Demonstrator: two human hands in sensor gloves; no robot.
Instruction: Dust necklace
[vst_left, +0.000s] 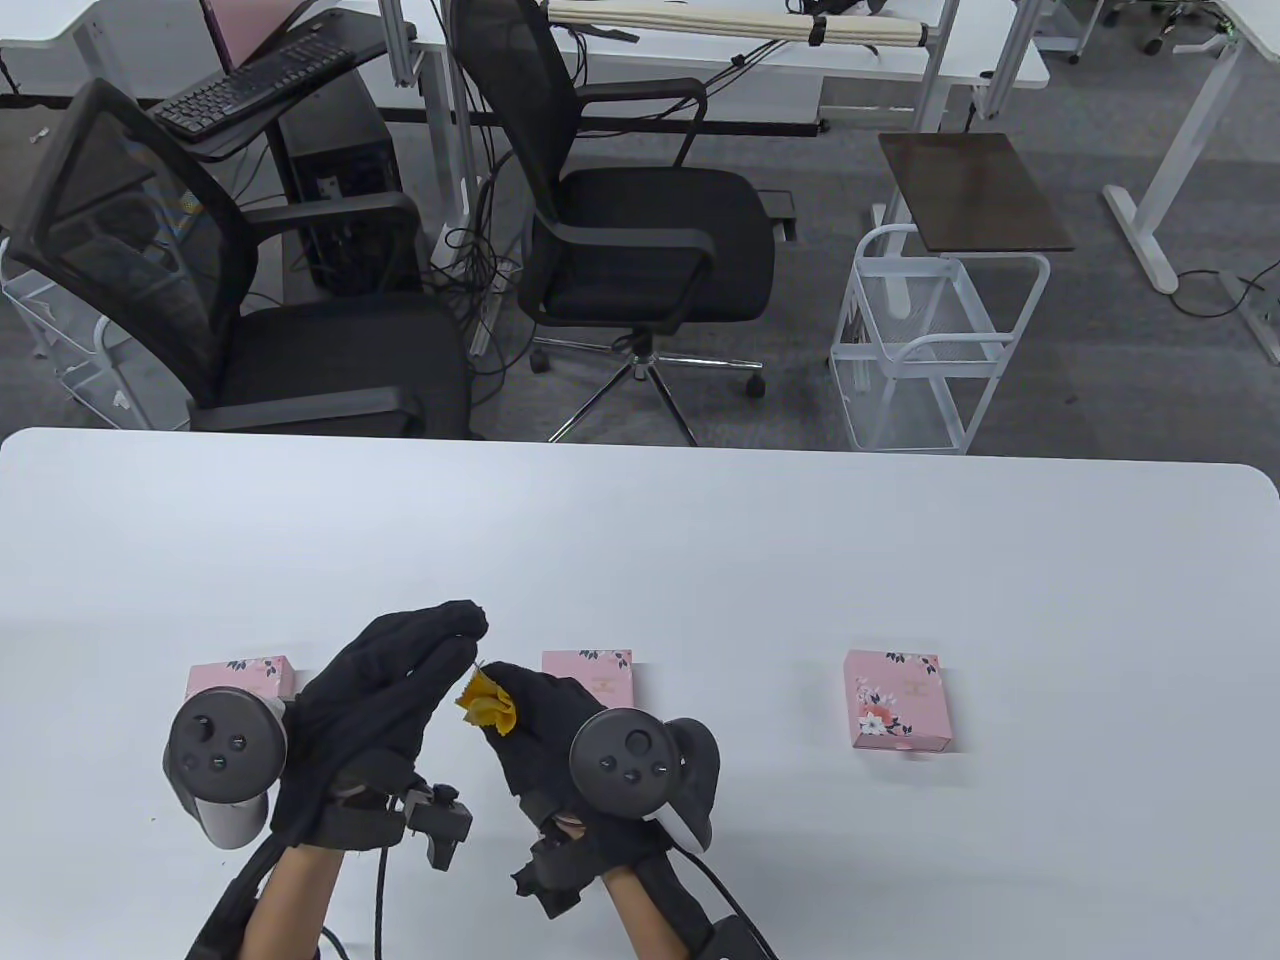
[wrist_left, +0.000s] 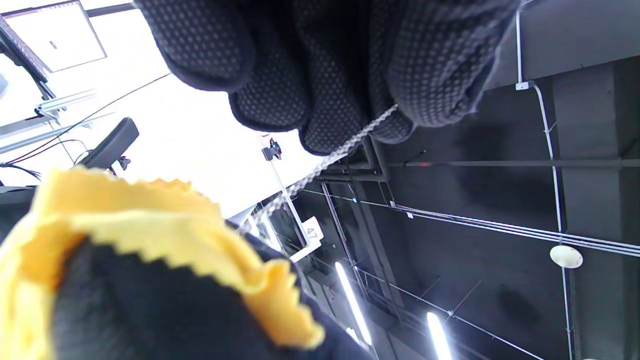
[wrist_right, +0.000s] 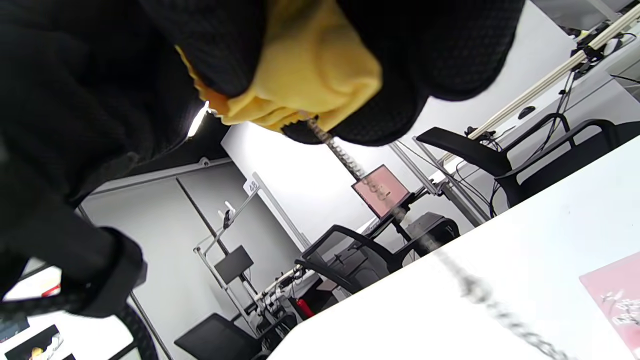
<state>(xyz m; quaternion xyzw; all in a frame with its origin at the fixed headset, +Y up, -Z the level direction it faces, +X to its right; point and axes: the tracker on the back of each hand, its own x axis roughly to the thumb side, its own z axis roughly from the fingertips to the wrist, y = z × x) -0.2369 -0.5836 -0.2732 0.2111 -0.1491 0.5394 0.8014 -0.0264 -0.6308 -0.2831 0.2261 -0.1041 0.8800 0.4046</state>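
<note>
Left hand (vst_left: 385, 680) pinches necklace (wrist_left: 320, 167) end at 11 o'clock; right hand (vst_left: 545, 725) clamps yellow cloth (vst_left: 488, 700) around chain above table (vst_left: 700, 540). Chain: light, limp, slippery, likely fragile; grip ends, wipe gently.

Thin silver necklace (wrist_left: 320, 170) chain, taut, running into yellow cloth (wrist_left: 150, 225)

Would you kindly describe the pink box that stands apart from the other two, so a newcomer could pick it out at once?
Start at the white table and follow its near edge, where three pink boxes lie in a row. Two sit close to the gloved hands; the lone pink box lies far to their right. It alone is fully visible, showing a large flower on its lid.
</note>
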